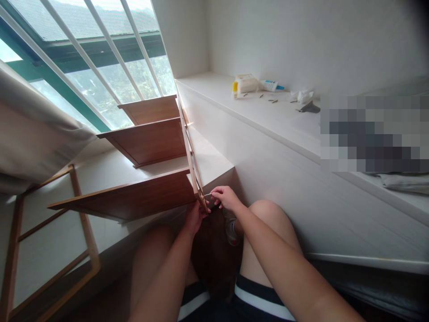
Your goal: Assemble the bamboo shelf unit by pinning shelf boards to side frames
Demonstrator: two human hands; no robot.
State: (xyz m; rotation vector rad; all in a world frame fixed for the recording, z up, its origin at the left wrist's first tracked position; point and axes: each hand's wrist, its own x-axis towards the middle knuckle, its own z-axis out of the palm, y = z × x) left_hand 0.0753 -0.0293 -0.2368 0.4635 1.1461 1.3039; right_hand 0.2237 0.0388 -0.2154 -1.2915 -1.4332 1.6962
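A brown wooden shelf unit lies on its side on the white ledge, its several boards pointing left and a long side rail running along their right ends. My left hand is closed around the near lower end of that rail, its fingers partly hidden behind the wood. Just to the right, my right hand pinches a thin metal rod. The rod's far end meets the side rail near its bottom corner; its exact shape is too small to tell.
Left stands a separate wooden frame. The white ledge at right carries a yellow-capped bottle, a blue-tipped tube, several small metal fasteners and crumpled plastic. A barred window and curtain border the left.
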